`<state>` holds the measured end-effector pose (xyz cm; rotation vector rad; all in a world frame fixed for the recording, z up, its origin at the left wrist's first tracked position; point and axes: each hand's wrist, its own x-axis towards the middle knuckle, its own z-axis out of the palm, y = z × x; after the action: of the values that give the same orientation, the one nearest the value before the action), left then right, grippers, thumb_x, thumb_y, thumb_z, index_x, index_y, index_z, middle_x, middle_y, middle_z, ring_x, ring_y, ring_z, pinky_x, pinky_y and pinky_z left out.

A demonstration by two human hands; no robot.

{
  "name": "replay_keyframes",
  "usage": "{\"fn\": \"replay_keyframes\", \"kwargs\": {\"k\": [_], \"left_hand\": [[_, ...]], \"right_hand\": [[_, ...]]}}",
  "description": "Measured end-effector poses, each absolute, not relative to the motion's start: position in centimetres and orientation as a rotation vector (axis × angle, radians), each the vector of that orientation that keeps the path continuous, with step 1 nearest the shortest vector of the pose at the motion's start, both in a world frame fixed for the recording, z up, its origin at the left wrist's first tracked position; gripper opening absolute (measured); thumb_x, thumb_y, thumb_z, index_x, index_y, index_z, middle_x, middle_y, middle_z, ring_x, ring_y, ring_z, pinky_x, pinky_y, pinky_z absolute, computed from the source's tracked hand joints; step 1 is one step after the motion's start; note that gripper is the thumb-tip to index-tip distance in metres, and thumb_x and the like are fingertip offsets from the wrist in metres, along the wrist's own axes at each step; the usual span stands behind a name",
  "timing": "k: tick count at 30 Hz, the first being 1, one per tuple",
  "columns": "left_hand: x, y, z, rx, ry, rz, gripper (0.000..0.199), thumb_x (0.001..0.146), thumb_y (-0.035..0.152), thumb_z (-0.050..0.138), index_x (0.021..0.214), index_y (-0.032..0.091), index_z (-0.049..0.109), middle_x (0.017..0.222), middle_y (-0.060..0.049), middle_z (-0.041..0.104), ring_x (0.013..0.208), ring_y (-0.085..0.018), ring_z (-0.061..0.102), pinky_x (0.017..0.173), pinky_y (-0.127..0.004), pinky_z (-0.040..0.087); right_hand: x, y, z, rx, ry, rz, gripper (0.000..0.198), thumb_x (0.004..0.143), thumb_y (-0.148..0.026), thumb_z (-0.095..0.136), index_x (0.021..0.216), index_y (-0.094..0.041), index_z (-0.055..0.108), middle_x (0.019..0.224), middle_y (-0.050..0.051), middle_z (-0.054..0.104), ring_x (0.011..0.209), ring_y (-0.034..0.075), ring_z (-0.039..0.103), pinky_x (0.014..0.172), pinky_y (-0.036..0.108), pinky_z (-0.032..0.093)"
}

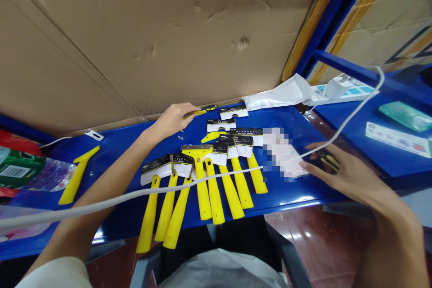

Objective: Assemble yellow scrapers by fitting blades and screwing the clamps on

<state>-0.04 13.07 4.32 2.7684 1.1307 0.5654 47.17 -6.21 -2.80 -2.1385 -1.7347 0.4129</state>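
Observation:
My left hand (175,118) is at the back of the blue table, fingers pinched on a small yellow and black tool (201,111) whose kind I cannot make out. My right hand (332,168) is at the table's right, its fingers curled around a black and yellow tool (327,160), partly hidden. Its thumb is beside a pale, pixelated flat thing (293,162). Several yellow scrapers (202,193) lie between my hands, handles toward me, many with black-and-white cards (216,155) at their heads. One scraper's metal edge is bare.
Another yellow scraper (76,180) lies left, near a green-labelled plastic bottle (23,171). A white cable (135,193) hangs across the foreground. At the back lie loose cards (221,125) and a white plastic bag (280,93). A power strip (354,90) is right; cardboard (151,31) stands behind.

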Motion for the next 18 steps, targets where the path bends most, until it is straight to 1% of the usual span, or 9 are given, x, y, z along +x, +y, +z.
{"fn": "replay_keyframes", "kwargs": {"k": [3, 6, 9, 13, 18], "left_hand": [[0.6, 11.0, 6.3, 2.564, 1.118, 0.729, 0.035, 0.107, 0.045, 0.065, 0.128, 0.023, 0.082, 0.125, -0.009, 0.083, 0.110, -0.023, 0.076, 0.099, -0.035, 0.059], [1.1, 9.0, 8.0, 2.366, 1.049, 0.795, 0.037, 0.103, 0.050, 0.072, 0.126, 0.024, 0.084, 0.124, -0.009, 0.082, 0.106, -0.022, 0.076, 0.093, -0.032, 0.062], [1.3, 7.5, 9.2, 2.246, 1.014, 0.816, 0.039, 0.097, 0.051, 0.079, 0.122, 0.022, 0.086, 0.117, -0.009, 0.083, 0.101, -0.022, 0.076, 0.088, -0.033, 0.063], [1.4, 6.4, 10.2, 2.161, 1.000, 0.802, 0.038, 0.094, 0.051, 0.083, 0.118, 0.022, 0.086, 0.115, -0.009, 0.083, 0.104, -0.023, 0.078, 0.091, -0.034, 0.065], [1.6, 5.6, 10.8, 2.134, 0.978, 0.757, 0.037, 0.093, 0.051, 0.084, 0.115, 0.021, 0.087, 0.116, -0.010, 0.083, 0.106, -0.025, 0.078, 0.094, -0.034, 0.065]], "right_hand": [[46.9, -6.1, -2.5, -2.129, -1.653, 0.591, 0.073, 0.076, -0.086, 0.066, 0.127, -0.034, 0.069, 0.117, 0.006, 0.084, 0.101, 0.037, 0.079, 0.099, 0.052, 0.059], [46.6, -6.1, -2.1, -2.122, -1.610, 0.613, 0.072, 0.073, -0.084, 0.069, 0.123, -0.033, 0.070, 0.117, 0.007, 0.083, 0.101, 0.038, 0.078, 0.099, 0.053, 0.059], [46.5, -6.2, -1.9, -2.139, -1.583, 0.613, 0.073, 0.071, -0.085, 0.069, 0.121, -0.032, 0.070, 0.113, 0.007, 0.084, 0.098, 0.038, 0.079, 0.097, 0.053, 0.059], [46.5, -6.1, -1.9, -2.140, -1.614, 0.583, 0.070, 0.075, -0.084, 0.068, 0.122, -0.032, 0.071, 0.112, 0.008, 0.084, 0.096, 0.037, 0.079, 0.093, 0.052, 0.059], [46.4, -4.8, -1.8, -2.040, -1.702, 0.536, 0.071, 0.072, -0.084, 0.069, 0.116, -0.028, 0.072, 0.114, 0.011, 0.082, 0.095, 0.038, 0.076, 0.087, 0.051, 0.057]]}}
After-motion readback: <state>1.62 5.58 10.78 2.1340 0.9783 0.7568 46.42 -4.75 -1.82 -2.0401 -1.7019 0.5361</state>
